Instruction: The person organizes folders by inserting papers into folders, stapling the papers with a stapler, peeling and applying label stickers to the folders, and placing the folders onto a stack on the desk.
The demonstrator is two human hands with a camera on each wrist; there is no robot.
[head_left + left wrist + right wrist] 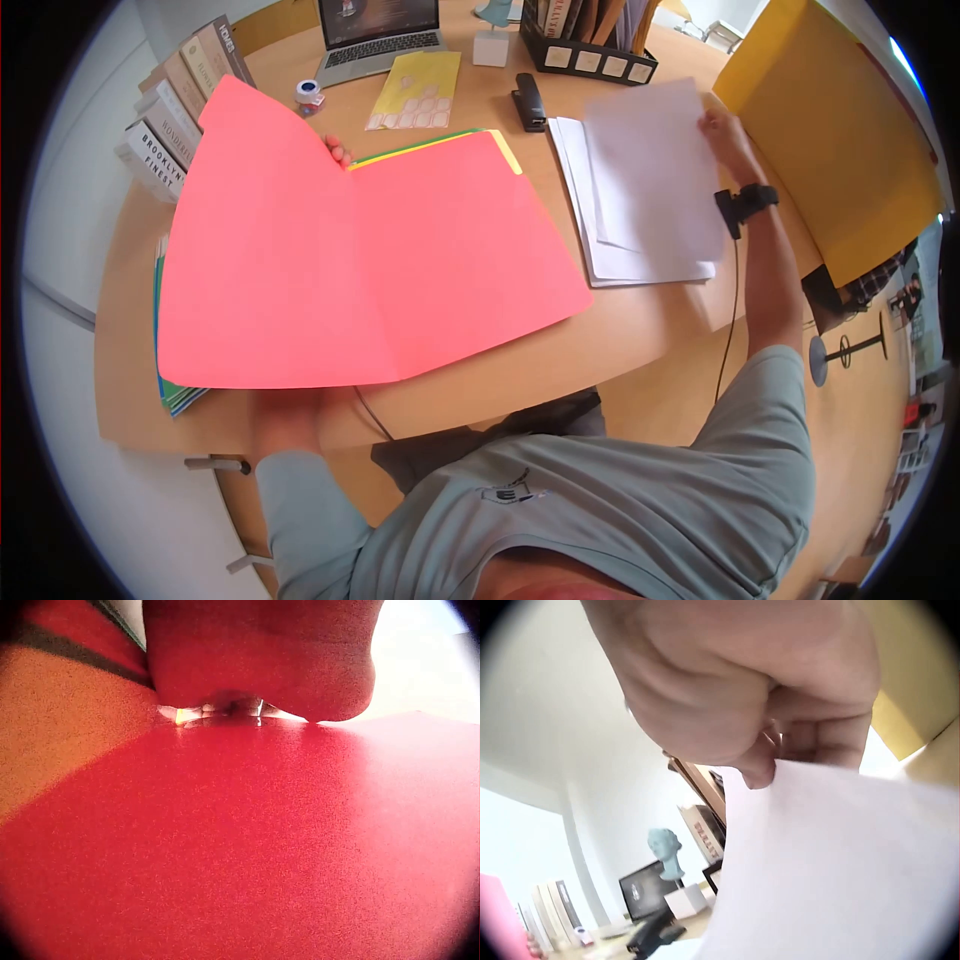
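A large pink folder [290, 250] lies spread open at the left, its left flap raised. My left hand [338, 151] is mostly behind it; only fingertips show curled over its top edge, and in the left wrist view the hand [262, 660] is above the pink surface [225, 847]. Green and yellow edges [508, 152] show beneath the folder. My right hand [728, 140] pinches the upper right edge of a white sheet [655, 160], lifted over a stack of white papers [600, 262]. Thumb and fingers grip the sheet [840, 855] in the right wrist view.
A yellow folder [830, 130] stands open at the right. Along the back are a laptop [380, 40], a yellow patterned envelope [415, 92], a black stapler [529, 102] and a black file box [590, 62]. Books [180, 110] stand at left, above green folders [178, 398].
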